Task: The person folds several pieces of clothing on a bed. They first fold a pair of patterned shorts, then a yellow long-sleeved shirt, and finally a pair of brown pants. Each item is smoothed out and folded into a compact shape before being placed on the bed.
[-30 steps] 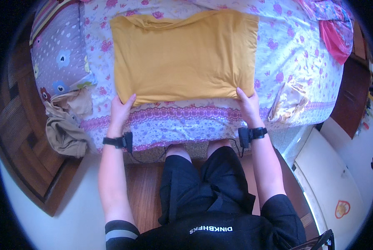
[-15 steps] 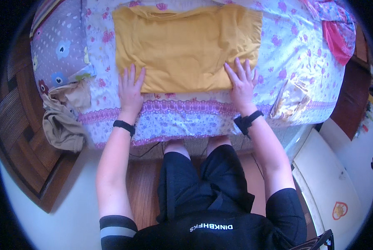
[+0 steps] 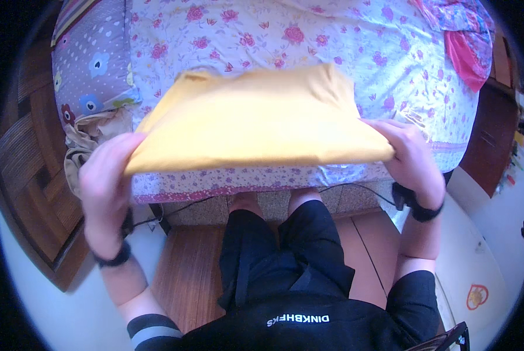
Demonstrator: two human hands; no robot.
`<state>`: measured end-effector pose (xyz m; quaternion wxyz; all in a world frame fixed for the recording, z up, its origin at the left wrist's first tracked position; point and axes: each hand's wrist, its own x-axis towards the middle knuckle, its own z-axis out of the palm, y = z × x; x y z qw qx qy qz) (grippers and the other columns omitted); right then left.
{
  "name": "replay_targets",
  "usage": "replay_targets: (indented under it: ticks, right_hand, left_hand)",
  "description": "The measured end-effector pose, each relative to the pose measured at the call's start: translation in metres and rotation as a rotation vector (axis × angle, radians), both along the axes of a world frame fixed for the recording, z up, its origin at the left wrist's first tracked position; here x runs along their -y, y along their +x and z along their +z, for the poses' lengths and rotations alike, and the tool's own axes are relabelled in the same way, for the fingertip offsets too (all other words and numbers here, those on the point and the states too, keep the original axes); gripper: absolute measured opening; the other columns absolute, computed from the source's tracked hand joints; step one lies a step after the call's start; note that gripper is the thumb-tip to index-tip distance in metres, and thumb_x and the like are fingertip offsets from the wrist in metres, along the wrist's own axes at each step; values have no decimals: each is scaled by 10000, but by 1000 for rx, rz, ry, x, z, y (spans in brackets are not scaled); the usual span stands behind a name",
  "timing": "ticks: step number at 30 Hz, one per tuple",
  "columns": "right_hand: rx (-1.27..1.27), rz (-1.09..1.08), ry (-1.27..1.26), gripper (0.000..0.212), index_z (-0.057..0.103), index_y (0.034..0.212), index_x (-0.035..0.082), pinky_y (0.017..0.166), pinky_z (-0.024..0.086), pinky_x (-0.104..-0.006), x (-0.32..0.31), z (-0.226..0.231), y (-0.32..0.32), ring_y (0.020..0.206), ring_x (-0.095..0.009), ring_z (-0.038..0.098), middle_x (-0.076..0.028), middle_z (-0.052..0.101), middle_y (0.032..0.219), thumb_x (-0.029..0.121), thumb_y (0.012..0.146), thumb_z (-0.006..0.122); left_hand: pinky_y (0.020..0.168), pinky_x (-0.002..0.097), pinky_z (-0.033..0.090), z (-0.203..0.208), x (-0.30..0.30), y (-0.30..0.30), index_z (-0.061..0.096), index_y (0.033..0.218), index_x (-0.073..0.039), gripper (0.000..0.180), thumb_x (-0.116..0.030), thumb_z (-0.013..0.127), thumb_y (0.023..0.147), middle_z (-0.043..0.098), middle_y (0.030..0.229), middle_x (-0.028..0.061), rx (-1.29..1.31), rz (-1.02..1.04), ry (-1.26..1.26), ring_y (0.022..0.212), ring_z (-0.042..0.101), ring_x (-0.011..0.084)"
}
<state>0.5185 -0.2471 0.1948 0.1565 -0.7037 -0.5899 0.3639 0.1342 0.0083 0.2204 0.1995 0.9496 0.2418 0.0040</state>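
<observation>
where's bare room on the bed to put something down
Widest bare patch: the floral sheet beyond the yellow cloth, between the grey pillow and the pink fabric. Crowded: the near edge, where the left hand and right hand hold the yellow cloth, and the left side, with beige fabric.
</observation>
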Motion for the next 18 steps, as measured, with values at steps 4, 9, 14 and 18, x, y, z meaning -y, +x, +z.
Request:
replay_targets:
  ticks: [4,9,14,18]
  right_hand:
    - [-101,145,-131,458,700,1204,45,761,569,-411,-15,64,5,835,-374,710,-193,723,928,86,747,689]
    - [-474,403,-457,336,706,1093,25,704,557,-409,-25,49,19,791,-359,704,-194,705,847,123,772,705]
    - [-264,228,-681,438,726,1081,23,748,540,-337,-60,-97,46,844,-199,687,-89,743,913,413,883,721]
    - [67,-11,-573,382,722,999,3,692,507,-353,-86,-202,54,739,-150,622,-52,704,798,372,903,729]
  left_hand:
    - [845,373,574,71,-1,-7,699,1080,-38,228,-52,706,853,737,1024,120,18,5,-220,962,723,286]
    - [738,338,517,93,-14,-7,691,951,-34,166,-108,718,805,700,877,79,-412,17,-575,827,689,221]
    - [751,310,528,-71,-85,23,688,1057,31,300,-179,743,849,680,845,36,-414,-49,-991,801,620,130]
    - [846,348,531,-206,-102,47,662,1177,33,338,-186,709,923,743,1030,148,-288,167,-531,938,690,225]
